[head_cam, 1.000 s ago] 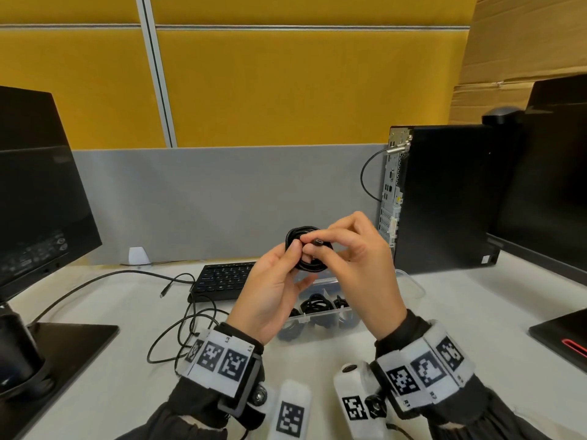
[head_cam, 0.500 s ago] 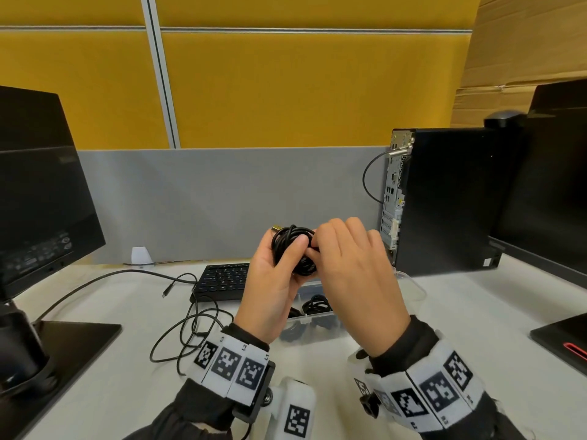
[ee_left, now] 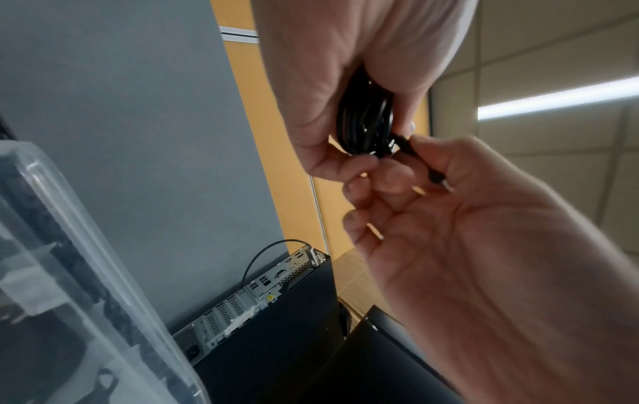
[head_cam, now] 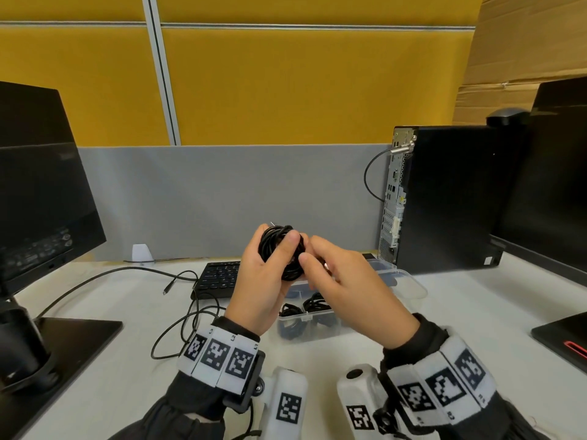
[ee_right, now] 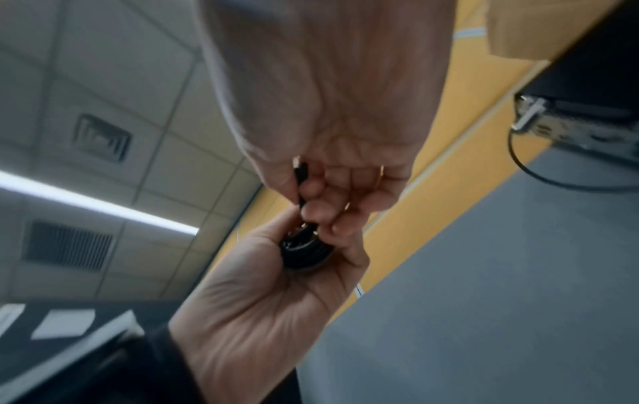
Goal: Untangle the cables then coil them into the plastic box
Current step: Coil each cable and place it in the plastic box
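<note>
Left hand: the left hand (head_cam: pixel 265 277) holds the coiled cable (head_cam: pixel 281 250) up above the desk (head_cam: pixel 460 312); thumb and fingers are curled round the bundle and clamped on it; the thumb lies across the front of the loops
Right hand: the right hand (head_cam: pixel 346 287) pinches the cable's loose end (ee_left: pixel 420 161) between thumb and forefinger; the other fingers are curled loosely beside it; the plug tip (ee_right: pixel 297 162) pokes out past the thumb in the right wrist view
Coil position: in the air, just above and behind the plastic box (head_cam: pixel 409 281), well off the desk; the box already holds other black coils (head_cam: pixel 313 304)
Step in hand: likely tucking the last end round or through the loops so the bundle stays shut
How to do it well: the left grip should stay firm so no loop springs free; the end wants a snug pass, pulled gently, not yanked, since stiff cable tends to unwind; the plug should finish lying flat against the ring
Coil facing: the ring stands roughly upright, its flat face toward the person; its longer axis runs from upper left down to lower right in the head view
Loose end direction: it leaves the coil's lower edge toward the right hand
Still to do: a loose cable (head_cam: pixel 178 315) lies on the desk near the keyboard (head_cam: pixel 219 277)
</note>
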`<state>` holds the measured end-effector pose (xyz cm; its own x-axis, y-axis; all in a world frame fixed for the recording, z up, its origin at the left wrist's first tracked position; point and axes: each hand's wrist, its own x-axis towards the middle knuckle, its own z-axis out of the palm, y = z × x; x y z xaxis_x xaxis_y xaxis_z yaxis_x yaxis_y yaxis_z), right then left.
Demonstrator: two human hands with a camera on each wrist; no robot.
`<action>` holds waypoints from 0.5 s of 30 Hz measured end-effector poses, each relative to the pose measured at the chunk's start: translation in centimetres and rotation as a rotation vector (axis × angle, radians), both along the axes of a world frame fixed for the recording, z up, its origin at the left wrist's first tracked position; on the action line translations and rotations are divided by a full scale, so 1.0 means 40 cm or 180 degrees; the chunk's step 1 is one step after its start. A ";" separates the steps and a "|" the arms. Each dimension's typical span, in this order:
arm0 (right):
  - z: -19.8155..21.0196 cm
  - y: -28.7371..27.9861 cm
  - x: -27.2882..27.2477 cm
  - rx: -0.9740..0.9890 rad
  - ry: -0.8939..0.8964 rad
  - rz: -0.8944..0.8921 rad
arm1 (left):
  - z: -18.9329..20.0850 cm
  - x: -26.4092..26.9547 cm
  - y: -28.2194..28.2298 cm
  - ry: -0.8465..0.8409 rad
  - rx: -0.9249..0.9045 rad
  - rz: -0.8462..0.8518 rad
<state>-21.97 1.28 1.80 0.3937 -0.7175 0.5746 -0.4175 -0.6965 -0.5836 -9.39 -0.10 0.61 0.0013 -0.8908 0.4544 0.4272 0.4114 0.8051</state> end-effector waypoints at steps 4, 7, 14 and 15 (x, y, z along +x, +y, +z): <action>0.006 -0.014 -0.017 0.0421 -0.0200 0.0559 | 0.016 -0.002 0.006 0.0135 0.0004 0.0023; 0.016 -0.013 -0.040 0.0695 -0.0194 0.0917 | 0.014 -0.011 0.006 0.0361 0.0171 -0.0159; 0.010 -0.016 -0.029 0.0475 -0.0012 0.0214 | 0.013 -0.011 -0.001 0.0345 0.0240 -0.0131; 0.008 -0.013 -0.022 0.0361 0.0058 0.0099 | 0.010 -0.012 -0.002 0.0216 0.0157 -0.0009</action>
<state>-22.86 0.76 2.10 0.4264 -0.7648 0.4830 -0.4079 -0.6392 -0.6520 -9.88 -0.17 1.03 0.0280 -0.9121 0.4090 0.4826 0.3706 0.7935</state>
